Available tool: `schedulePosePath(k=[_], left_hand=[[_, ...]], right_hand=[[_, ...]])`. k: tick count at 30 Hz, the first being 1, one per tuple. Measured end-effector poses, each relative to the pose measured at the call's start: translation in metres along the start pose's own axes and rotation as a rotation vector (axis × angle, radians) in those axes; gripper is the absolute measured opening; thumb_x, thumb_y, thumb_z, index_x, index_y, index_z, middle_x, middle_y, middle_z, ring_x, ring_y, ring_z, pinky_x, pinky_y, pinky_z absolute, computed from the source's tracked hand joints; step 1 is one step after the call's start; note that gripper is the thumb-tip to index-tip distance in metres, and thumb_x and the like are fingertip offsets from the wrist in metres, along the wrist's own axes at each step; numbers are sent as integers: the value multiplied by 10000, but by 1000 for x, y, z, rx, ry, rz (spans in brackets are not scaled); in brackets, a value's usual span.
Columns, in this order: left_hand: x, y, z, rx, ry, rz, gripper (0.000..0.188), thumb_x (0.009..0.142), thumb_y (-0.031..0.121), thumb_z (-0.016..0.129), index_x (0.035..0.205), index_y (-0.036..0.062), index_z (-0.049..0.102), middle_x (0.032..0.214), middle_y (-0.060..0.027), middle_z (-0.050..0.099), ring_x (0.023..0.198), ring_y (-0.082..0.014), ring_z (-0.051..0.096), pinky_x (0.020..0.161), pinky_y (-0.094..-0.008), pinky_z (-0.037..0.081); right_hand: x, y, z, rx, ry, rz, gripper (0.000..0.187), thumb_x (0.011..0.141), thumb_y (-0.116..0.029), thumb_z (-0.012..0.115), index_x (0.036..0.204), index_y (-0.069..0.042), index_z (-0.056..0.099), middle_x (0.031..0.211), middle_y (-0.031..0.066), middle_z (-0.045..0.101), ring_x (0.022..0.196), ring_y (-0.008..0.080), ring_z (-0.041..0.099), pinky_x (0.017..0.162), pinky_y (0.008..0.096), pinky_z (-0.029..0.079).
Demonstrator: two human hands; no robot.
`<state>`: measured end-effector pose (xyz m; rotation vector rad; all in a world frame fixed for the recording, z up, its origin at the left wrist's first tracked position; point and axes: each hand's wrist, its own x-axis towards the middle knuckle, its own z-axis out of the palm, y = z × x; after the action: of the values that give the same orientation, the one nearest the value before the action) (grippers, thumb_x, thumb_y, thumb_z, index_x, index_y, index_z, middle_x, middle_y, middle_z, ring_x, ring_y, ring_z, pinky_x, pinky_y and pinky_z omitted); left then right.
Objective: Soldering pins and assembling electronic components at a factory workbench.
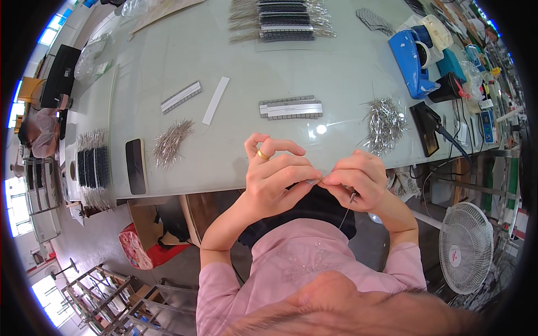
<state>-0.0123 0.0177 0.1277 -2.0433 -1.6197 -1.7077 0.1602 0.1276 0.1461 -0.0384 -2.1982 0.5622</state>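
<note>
My left hand (274, 173) and my right hand (358, 178) meet at the table's near edge, fingertips pinched together. Between them is something small and pale, mostly covered by the fingers. A gold ring sits on a left finger. Under my right fingers a short metal piece (353, 196) shows, and a thin wire or cord hangs from it. Just beyond my hands lie grey gridded strips with white bands (291, 108). One pile of thin silvery wire-like pieces (385, 126) is beyond my right hand, and another pile (173, 143) lies to the left.
A black phone (135, 166) lies near the left edge. Also on the table are a white strip (216, 101), another gridded strip (181, 97), stacked wired strips (284, 19), a blue tape dispenser (412, 64) and a black holder with a cable (425, 129). A fan (465, 248) stands right.
</note>
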Motion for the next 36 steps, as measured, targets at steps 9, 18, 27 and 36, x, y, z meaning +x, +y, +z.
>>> schedulePosePath(k=[9,18,27,36], left_hand=[[2,4,8,47,-34,-141,215,683,69,814,820,170,683,770,67,637,904,-164,618,877,-398,318],[4,5,8,-64,-190,-355,113,766,89,795,818,109,697,792,25,655,896,-178,603,897,-380,351],[14,13,3,-267,-404,-536,74,797,70,757,850,69,706,812,-21,678,858,-164,624,937,-339,401],[19,22,3,-736,-603,-850,160,908,172,701,910,12,693,824,-1,672,785,-61,588,722,-245,473]], right_hand=[[10,-4,-7,84,-93,264,283,678,-98,870,892,-75,685,809,37,618,584,170,589,465,289,438],[4,-6,-11,-112,-134,241,286,681,-128,850,906,-106,675,848,9,623,585,173,587,501,290,448],[-5,-7,-31,104,-273,489,195,726,-23,729,892,-85,648,824,23,603,601,165,560,508,295,418],[-7,-12,-50,881,-443,1019,81,928,-103,597,897,-30,612,735,-73,461,660,34,373,577,225,300]])
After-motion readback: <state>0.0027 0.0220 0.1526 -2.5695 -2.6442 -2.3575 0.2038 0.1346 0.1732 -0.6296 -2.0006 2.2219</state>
